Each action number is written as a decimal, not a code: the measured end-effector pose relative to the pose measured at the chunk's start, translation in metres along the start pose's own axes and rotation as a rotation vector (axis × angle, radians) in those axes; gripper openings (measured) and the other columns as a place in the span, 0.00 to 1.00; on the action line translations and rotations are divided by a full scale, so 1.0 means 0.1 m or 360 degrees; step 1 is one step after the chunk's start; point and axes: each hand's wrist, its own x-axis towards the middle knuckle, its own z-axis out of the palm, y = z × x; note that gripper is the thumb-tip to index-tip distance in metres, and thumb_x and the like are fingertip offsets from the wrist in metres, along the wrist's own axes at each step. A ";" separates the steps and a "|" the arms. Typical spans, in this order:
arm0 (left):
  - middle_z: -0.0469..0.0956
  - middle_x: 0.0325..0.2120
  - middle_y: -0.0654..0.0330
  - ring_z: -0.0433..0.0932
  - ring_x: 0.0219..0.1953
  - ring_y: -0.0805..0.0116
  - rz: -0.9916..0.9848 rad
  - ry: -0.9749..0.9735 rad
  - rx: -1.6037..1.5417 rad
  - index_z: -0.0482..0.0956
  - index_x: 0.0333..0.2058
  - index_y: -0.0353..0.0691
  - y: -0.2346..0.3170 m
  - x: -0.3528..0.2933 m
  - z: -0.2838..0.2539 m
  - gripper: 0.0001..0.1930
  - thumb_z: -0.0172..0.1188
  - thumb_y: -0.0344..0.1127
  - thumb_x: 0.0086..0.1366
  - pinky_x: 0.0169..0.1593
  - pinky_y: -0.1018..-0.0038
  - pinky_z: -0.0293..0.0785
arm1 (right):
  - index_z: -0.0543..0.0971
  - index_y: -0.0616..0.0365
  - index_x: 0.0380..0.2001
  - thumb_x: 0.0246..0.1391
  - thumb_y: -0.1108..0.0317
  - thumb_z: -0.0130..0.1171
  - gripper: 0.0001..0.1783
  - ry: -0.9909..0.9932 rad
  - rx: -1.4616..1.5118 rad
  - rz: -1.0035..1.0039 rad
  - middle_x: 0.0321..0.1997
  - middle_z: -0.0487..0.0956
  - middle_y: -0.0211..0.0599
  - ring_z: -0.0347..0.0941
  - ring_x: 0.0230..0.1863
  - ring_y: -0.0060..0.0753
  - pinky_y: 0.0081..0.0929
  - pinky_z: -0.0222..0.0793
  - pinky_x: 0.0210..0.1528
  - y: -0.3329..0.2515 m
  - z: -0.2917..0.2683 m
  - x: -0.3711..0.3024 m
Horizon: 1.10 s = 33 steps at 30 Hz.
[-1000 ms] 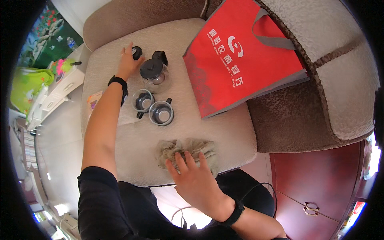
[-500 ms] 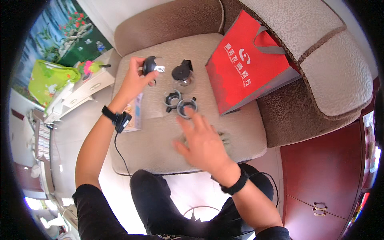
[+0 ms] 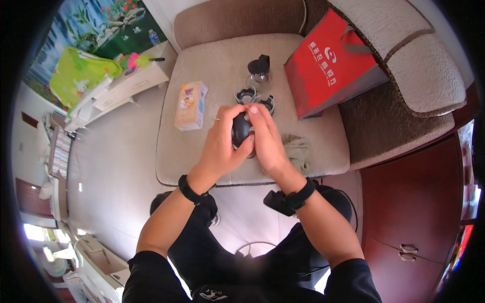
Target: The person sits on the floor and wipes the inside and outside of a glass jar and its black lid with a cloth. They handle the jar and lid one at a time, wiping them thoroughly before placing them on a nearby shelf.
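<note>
Above the sofa's near half, my left hand [image 3: 222, 144] and my right hand [image 3: 268, 139] meet around a dark rounded object [image 3: 241, 131] with a smooth shell. My left fingers and thumb wrap its left side, and my right fingers press its right side. Its exact kind is unclear, and the palms hide much of it. Just beyond my fingertips are two small clear cups, one [image 3: 245, 94] on the left and another [image 3: 264, 103] partly covered by my right hand; both have black parts. Behind them stands a clear glass pot [image 3: 259, 76] with a black lid.
A patterned carton [image 3: 190, 106] lies left of my hands on the beige sofa seat [image 3: 212, 60]. To the right stands a large red paper bag [image 3: 328, 65] against the backrest. A crumpled greenish-grey cloth [image 3: 299, 153] is near the front edge. A dark red cabinet [image 3: 404, 202] is beyond.
My left hand has brought the dark rounded object down and nearer. My right hand, open over the cups before, has closed around the object's other side. The view has shifted.
</note>
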 end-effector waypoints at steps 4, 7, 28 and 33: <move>0.74 0.55 0.44 0.79 0.51 0.44 -0.0054 0.0155 -0.0131 0.65 0.64 0.34 -0.21 -0.32 0.10 0.31 0.65 0.40 0.67 0.53 0.58 0.77 | 0.74 0.51 0.53 0.77 0.47 0.49 0.19 -0.0040 -0.0239 0.0172 0.35 0.74 0.27 0.67 0.29 0.16 0.22 0.63 0.25 0.02 0.06 -0.07; 0.74 0.55 0.44 0.80 0.50 0.44 -0.0169 0.0134 -0.0192 0.65 0.64 0.34 -0.31 -0.49 0.01 0.31 0.64 0.43 0.69 0.52 0.58 0.78 | 0.74 0.50 0.52 0.77 0.47 0.49 0.19 -0.0021 -0.0259 0.0243 0.35 0.73 0.27 0.67 0.29 0.16 0.22 0.63 0.24 0.15 0.18 -0.08; 0.76 0.63 0.46 0.78 0.38 0.59 -0.1138 0.0487 -0.2313 0.66 0.68 0.47 -0.54 -0.51 -0.80 0.35 0.37 0.68 0.78 0.49 0.64 0.72 | 0.75 0.47 0.64 0.52 0.53 0.72 0.36 -0.0646 -0.2644 -0.0775 0.55 0.76 0.43 0.79 0.50 0.50 0.47 0.77 0.50 0.75 0.12 0.40; 0.78 0.61 0.45 0.77 0.39 0.59 -0.1038 0.0303 -0.2576 0.66 0.69 0.47 -0.59 -0.56 -0.79 0.36 0.39 0.68 0.79 0.47 0.67 0.71 | 0.71 0.45 0.69 0.49 0.53 0.73 0.44 -0.0743 -0.2795 -0.0534 0.59 0.74 0.42 0.76 0.57 0.50 0.51 0.75 0.53 0.93 0.02 0.38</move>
